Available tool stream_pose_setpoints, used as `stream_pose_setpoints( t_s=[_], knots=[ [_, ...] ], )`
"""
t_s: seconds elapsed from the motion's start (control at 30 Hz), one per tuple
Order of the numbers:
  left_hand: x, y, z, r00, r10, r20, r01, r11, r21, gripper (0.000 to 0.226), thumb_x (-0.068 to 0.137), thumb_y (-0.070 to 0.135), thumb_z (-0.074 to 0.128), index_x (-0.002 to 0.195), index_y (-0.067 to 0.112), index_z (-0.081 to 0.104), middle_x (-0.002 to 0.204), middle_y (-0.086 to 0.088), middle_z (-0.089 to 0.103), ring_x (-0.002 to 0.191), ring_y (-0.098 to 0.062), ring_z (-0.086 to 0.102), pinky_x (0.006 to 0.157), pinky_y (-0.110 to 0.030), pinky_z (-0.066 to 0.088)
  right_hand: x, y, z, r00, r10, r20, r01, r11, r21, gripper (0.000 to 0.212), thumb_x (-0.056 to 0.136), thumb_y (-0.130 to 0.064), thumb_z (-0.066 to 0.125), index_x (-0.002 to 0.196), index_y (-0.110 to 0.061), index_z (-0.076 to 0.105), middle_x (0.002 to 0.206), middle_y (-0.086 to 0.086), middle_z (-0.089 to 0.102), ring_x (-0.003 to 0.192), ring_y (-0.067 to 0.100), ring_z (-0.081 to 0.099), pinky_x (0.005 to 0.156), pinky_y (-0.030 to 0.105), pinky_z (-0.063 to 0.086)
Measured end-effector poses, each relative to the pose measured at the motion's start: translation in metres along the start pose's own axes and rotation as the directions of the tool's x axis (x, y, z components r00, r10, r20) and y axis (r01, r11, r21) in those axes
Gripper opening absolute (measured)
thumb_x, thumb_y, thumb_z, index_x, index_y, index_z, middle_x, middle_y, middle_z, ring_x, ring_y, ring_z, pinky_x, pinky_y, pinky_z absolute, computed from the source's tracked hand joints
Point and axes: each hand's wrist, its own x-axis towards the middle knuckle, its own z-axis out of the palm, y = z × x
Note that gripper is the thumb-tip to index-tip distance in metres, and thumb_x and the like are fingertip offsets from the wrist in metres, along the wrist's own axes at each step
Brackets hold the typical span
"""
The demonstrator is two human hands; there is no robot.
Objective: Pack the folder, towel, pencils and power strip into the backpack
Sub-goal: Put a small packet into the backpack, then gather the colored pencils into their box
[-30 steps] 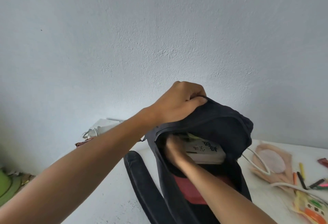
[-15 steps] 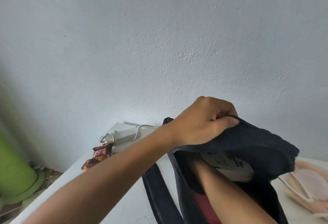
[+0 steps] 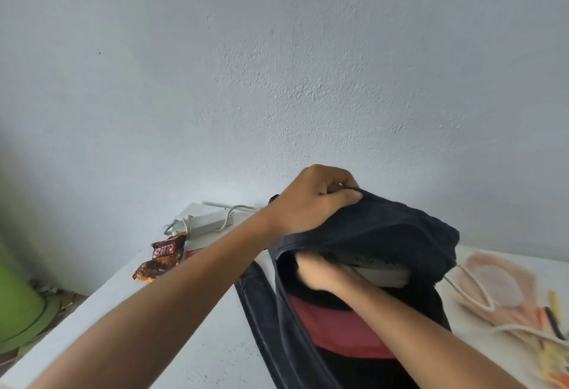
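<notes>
Pale blue-grey textured plaster wall fills the upper view above a white tabletop; the left hand is clenched on the top rim of the dark navy fabric backpack, fingers curled over the cloth and thumb pressed along it, holding the mouth up and open; the right hand is inside that mouth, its fingers hidden by the rim, so I cannot tell whether it grips anything, though it lies against a white folder-like flat item with dark printing that sits inside the bag under the raised flap; below the wrist shows a dark red lining panel; a padded black shoulder strap trails from the bag toward the near edge of the surface. Beyond the left forearm, at the far left corner against the wall, lies a white power strip with its coiled white cable; just in front of it sit two brown and red snack wrappers. Right of the bag, toward the right edge, a peach-coloured folded towel lies flat with a white cord across it; coloured pencils, blurred, lie at the right edge; a green object shows beyond the left edge.
</notes>
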Motion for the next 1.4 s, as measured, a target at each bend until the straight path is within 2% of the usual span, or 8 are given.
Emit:
stream_pose_setpoints(
  t_s=[0.2, 0.3, 0.37, 0.43, 0.57, 0.77, 1.13, 1.4],
  knots=[
    [-0.020, -0.016, 0.009, 0.996, -0.087, 0.011, 0.087, 0.990, -0.110, 0.015, 0.089, 0.019, 0.063, 0.078, 0.014, 0.069, 0.073, -0.014, 0.068, 0.067, -0.015, 0.060, 0.067, -0.028, 0.044, -0.119, -0.026, -0.041, 0.969, -0.228, 0.091, 0.206, 0.957, 0.203, 0.031, 0.094, -0.027, 0.057, 0.124, -0.024, 0.062, 0.116, 0.000, 0.068, 0.103, 0.012, 0.065, 0.092, 0.031, 0.052],
    [-0.036, -0.023, 0.023, 0.993, -0.098, 0.069, 0.111, 0.968, -0.226, 0.014, 0.080, 0.016, 0.060, 0.069, 0.014, 0.067, 0.062, 0.003, 0.062, 0.060, -0.007, 0.053, 0.061, -0.018, 0.040, -0.163, -0.028, -0.062, 0.871, -0.340, -0.356, 0.472, 0.781, 0.410, 0.015, 0.091, -0.009, 0.060, 0.101, -0.011, 0.071, 0.085, 0.004, 0.074, 0.062, 0.010, 0.068, 0.061, 0.019, 0.052],
    [-0.048, -0.031, 0.033, 0.989, -0.121, 0.087, 0.139, 0.959, -0.248, 0.013, 0.076, 0.016, 0.061, 0.066, 0.016, 0.068, 0.063, 0.003, 0.061, 0.063, -0.007, 0.052, 0.063, -0.018, 0.039, -0.170, -0.009, -0.066, 0.698, -0.341, -0.630, 0.571, 0.796, 0.202, 0.014, 0.087, -0.009, 0.063, 0.097, -0.013, 0.071, 0.080, -0.004, 0.071, 0.062, 0.004, 0.061, 0.059, 0.009, 0.042],
    [-0.062, -0.040, 0.042, 0.978, -0.190, 0.088, 0.208, 0.939, -0.276, 0.013, 0.075, 0.020, 0.063, 0.063, 0.015, 0.067, 0.063, 0.002, 0.057, 0.063, -0.007, 0.049, 0.063, -0.019, 0.037, -0.162, 0.018, -0.057, 0.662, -0.321, -0.677, 0.434, 0.901, -0.002, 0.022, 0.084, -0.024, 0.065, 0.105, -0.019, 0.070, 0.094, -0.011, 0.068, 0.087, 0.002, 0.059, 0.073, 0.012, 0.042],
    [-0.092, -0.061, 0.065, 0.943, -0.295, 0.156, 0.331, 0.889, -0.316, 0.020, 0.073, 0.016, 0.064, 0.054, 0.019, 0.064, 0.057, 0.005, 0.054, 0.057, -0.004, 0.048, 0.057, -0.015, 0.038, -0.146, 0.069, -0.005, 0.851, -0.132, -0.509, 0.104, 0.991, -0.083, 0.055, 0.084, -0.057, 0.047, 0.123, -0.022, 0.063, 0.130, -0.004, 0.059, 0.127, 0.014, 0.046, 0.107, 0.038, 0.036],
    [-0.126, -0.096, 0.103, 0.854, -0.454, 0.252, 0.500, 0.850, -0.164, 0.014, 0.079, 0.007, 0.072, 0.066, 0.013, 0.073, 0.066, -0.004, 0.066, 0.064, -0.012, 0.061, 0.065, -0.020, 0.046, -0.151, 0.102, 0.079, 0.931, -0.076, -0.358, 0.038, 0.993, -0.112, 0.079, 0.087, -0.073, 0.014, 0.139, -0.025, 0.049, 0.153, -0.001, 0.035, 0.146, 0.015, 0.018, 0.119, 0.033, 0.004],
    [-0.161, -0.106, 0.160, 0.956, -0.226, -0.187, 0.248, 0.963, 0.102, 0.019, 0.073, 0.017, 0.077, 0.072, 0.033, 0.068, 0.060, 0.008, 0.066, 0.056, -0.014, 0.062, 0.055, -0.031, 0.052, -0.162, 0.126, 0.132, 0.783, -0.040, -0.621, 0.083, 0.996, 0.041, 0.050, 0.096, -0.050, 0.039, 0.124, -0.017, 0.064, 0.139, -0.004, 0.055, 0.139, 0.008, 0.035, 0.115, 0.030, 0.025],
    [-0.153, -0.102, 0.157, 0.988, -0.139, 0.074, 0.080, 0.849, 0.522, 0.051, 0.082, 0.076, 0.023, 0.066, 0.044, 0.059, 0.063, 0.013, 0.055, 0.071, -0.003, 0.052, 0.061, -0.021, 0.039, -0.171, 0.117, 0.147, 0.706, -0.059, -0.705, 0.027, 0.998, -0.057, 0.037, 0.098, -0.035, 0.045, 0.118, -0.014, 0.068, 0.133, 0.001, 0.060, 0.135, 0.015, 0.043, 0.109, 0.035, 0.037]
  ],
)
